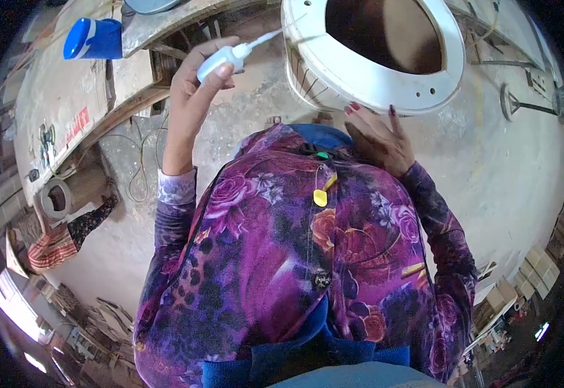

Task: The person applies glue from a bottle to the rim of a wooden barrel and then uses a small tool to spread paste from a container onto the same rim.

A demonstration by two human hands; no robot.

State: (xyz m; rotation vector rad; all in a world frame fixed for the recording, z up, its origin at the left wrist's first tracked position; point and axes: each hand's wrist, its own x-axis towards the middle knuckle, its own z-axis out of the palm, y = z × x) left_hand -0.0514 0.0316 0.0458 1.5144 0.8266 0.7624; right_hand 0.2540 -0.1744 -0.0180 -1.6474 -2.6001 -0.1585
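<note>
My left hand is wrapped round a small white squeeze bottle with a long thin nozzle. Its tip points toward the left rim of a round white drum-shaped piece, which has a wide oval opening and small holes in its flat rim. At the near side of this piece, my right hand has its fingers stretched out, with fingertips right at the lower edge. Nothing shows in the right hand's grasp.
A workbench runs along the left, carrying a blue tub. Below it, a cable lies looped on the concrete floor. A cylinder and striped cloth sit at left. Boxes are stacked at lower right.
</note>
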